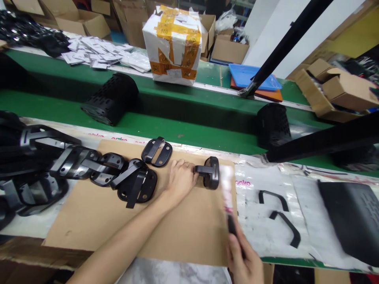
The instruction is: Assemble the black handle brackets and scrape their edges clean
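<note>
Right hand (pixel 244 260) nearest me grips a blurred black-handled item (pixel 228 209); left hand (pixel 180 181) clamps a black bracket (pixel 211 173) near the cardboard (pixel 89 221) sheet's right edge, where a slip could knock it off.

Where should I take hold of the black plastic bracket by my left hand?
Take the black plastic bracket by its short arm, coming from the left, where your left hand already is. The arm juts sideways toward your fingers and looks slim enough to close around, while the wide plate stands on edge at the far end and looks harder to pinch.
</note>
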`<state>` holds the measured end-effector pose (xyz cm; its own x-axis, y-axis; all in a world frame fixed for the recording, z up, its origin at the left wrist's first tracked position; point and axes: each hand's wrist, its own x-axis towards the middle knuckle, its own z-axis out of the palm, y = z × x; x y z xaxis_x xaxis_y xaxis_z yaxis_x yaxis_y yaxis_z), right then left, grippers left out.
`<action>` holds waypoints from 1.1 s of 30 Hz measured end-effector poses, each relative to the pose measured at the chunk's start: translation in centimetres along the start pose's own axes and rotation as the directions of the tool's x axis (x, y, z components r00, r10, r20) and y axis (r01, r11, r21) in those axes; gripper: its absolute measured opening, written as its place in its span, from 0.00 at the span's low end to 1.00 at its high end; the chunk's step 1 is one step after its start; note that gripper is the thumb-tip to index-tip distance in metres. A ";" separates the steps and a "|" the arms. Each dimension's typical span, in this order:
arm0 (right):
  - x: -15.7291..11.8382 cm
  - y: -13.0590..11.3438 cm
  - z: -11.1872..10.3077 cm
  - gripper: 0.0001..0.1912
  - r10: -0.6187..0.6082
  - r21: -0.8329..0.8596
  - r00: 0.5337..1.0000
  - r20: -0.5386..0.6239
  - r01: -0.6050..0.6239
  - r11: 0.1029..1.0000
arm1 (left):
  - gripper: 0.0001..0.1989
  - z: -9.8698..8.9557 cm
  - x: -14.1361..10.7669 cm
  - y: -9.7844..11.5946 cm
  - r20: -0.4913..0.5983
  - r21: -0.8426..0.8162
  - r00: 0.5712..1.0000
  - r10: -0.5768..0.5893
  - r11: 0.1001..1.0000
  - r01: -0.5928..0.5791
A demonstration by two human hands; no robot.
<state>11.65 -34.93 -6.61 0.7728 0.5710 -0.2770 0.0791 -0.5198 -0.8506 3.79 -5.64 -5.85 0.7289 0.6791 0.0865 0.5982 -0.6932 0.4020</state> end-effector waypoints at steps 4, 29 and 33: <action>1.3 -1.7 -0.5 0.28 0.031 -0.063 0.990 0.134 -0.023 0.998 | 0.05 0.0 0.0 0.0 0.000 0.025 1.000 0.000 1.000 0.000; 0.7 -0.9 0.1 0.29 0.041 -0.058 0.991 0.125 -0.034 0.998 | 0.05 0.2 -0.3 -0.3 -0.035 -0.042 0.999 -0.019 0.999 0.017; 2.0 -2.3 -1.3 0.31 -0.022 -0.159 1.000 -0.002 0.021 0.987 | 0.04 0.0 -0.3 -0.7 -0.059 -0.139 0.998 -0.035 0.990 0.026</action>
<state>13.80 -33.46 -4.65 0.7722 0.5809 -0.2573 0.1948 -0.6019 -0.7744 3.15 -5.33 -6.18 0.6869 0.7158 0.1258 0.5650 -0.6348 0.5270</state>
